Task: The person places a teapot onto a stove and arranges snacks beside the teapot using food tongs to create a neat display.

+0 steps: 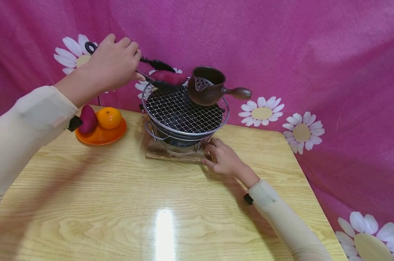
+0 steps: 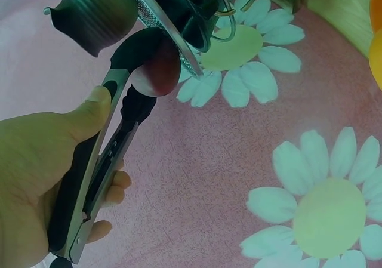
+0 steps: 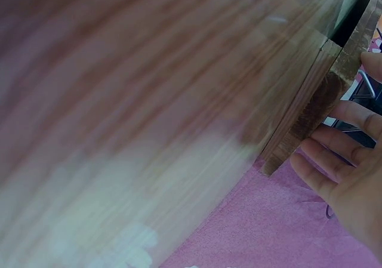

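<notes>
- Your left hand (image 1: 110, 65) grips the black-handled tongs (image 1: 151, 70), fingers and thumb wrapped round the handles; the left wrist view confirms the squeeze.
- The tongs clamp a purple sweet potato (image 1: 168, 77), held in the air just above the far-left rim of the wire grill (image 1: 183, 108). It does not yet rest on the mesh, as far as you can judge from the head view.
- Your right hand (image 1: 223, 157) lies on the counter (image 1: 118, 203) with fingers extended and relaxed, fingertips touching the wooden base board (image 1: 157, 152) under the stove; it holds nothing.
- A brown side-handled clay teapot (image 1: 210, 86) already sits on the far-right part of the mesh, handle pointing right.
- The orange plate (image 1: 100, 137), left of the grill, carries a second sweet potato (image 1: 87, 119) and a mandarin (image 1: 109, 117), touching each other.
- Progress, as judged: the pick-up and carry look done, with one potato off the plate and over the grill. Left: setting it down on the mesh and releasing the tongs; the two items on the plate are untouched.
</notes>
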### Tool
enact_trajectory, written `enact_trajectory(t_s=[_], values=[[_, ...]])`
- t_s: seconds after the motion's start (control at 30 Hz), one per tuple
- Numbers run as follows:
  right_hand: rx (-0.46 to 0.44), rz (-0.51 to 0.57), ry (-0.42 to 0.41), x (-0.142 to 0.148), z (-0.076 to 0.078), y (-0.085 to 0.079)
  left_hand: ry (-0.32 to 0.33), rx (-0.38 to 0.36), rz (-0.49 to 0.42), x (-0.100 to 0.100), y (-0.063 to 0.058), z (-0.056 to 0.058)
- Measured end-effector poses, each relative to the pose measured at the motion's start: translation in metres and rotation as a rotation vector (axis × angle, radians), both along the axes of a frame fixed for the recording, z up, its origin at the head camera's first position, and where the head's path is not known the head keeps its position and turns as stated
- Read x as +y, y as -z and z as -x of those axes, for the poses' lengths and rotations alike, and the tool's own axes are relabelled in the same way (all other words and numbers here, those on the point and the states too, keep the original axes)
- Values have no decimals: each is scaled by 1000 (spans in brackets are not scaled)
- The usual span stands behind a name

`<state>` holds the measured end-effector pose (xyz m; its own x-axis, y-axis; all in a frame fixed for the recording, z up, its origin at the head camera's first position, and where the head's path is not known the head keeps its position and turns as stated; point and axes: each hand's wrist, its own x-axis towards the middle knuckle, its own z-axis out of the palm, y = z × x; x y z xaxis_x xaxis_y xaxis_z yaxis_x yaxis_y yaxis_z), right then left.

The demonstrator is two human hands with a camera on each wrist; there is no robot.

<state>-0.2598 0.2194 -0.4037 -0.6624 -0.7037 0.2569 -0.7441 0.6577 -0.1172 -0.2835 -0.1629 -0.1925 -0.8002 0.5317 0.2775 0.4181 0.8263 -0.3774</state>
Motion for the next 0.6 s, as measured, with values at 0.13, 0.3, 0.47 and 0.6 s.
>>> enact_trajectory(t_s=[0.13,0.3,0.47,0.6], values=[[2,6,-2,0,0,0,0,-6,-6,2,0,1],[0,6,-2,0,0,1,7,1,-7,5,2,3],[-5,0,-3,-1,0,1,3,-5,1,5,4,3],[-9,-3,-8,-2,0,0,-3,-14,2,5,4,2]])
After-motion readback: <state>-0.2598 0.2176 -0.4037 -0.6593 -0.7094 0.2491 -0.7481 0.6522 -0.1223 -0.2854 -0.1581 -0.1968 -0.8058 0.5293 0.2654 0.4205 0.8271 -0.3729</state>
